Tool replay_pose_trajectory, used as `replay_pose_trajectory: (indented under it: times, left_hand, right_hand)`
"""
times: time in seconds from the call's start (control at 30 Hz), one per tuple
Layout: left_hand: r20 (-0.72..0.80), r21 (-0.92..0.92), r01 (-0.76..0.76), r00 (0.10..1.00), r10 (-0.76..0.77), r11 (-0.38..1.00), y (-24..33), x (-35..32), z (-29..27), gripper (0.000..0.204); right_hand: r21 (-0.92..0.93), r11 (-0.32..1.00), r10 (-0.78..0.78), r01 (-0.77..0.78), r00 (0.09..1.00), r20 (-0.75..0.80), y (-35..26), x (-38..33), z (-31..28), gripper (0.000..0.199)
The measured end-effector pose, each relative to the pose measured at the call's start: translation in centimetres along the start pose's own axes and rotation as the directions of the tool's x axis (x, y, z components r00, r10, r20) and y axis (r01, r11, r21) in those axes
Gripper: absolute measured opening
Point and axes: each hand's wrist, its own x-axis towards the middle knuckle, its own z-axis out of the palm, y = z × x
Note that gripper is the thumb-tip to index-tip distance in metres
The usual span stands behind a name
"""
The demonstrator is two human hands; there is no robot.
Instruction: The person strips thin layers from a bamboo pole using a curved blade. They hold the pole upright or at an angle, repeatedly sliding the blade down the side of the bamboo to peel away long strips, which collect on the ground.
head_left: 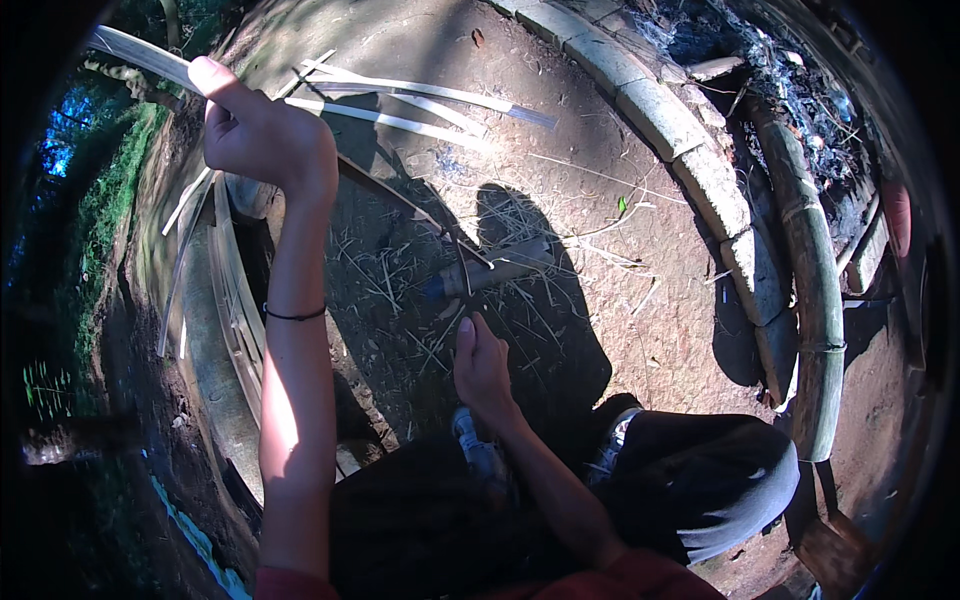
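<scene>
My left hand [265, 140], raised at the upper left, is closed around a long thin bamboo strip [140, 53]. One end sticks out past the hand to the upper left; the rest slants down toward the middle. My right hand [482, 368], low in the centre, grips a knife [463, 268] with its narrow dark blade pointing up. Blade and strip cross near the strip's lower end; whether they touch I cannot tell. Beneath them a short bamboo piece [515, 262] lies on the ground among thin shavings [390, 275].
Several pale split strips [440, 95] lie on the dirt beyond my left hand. More strips [235, 285] rest along the left side. A curved stone edging [650, 110] runs down the right, beside a thick bamboo pole [820, 340] and a grey ash heap [800, 120].
</scene>
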Motion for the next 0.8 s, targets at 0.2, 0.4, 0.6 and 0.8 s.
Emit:
replay_pose_trajectory:
  times: [0.2,0.4,0.6,0.8]
  left_hand:
    - [-0.016,0.02,0.042,0.999,-0.042,0.999,0.5,-0.4,0.3,0.065]
    - [-0.036,0.082,0.025,0.999,-0.022,0.996,0.4,0.0,-0.6,0.067]
    - [-0.052,0.07,0.014,0.999,-0.01,0.997,0.5,0.4,0.4,0.065]
    - [-0.062,0.113,-0.028,0.997,0.036,0.993,-0.5,0.3,0.1,0.064]
  right_hand:
    - [0.063,0.997,0.058,-0.053,0.996,-0.074,3.7,0.1,0.7,0.031]
    - [-0.026,1.0,-0.003,0.004,1.0,0.026,1.0,-0.3,0.8,0.023]
    - [-0.106,0.994,-0.008,-0.002,0.996,-0.09,7.4,0.1,0.6,0.024]
    - [-0.035,0.999,0.032,-0.033,0.999,-0.043,3.8,-0.3,0.9,0.027]
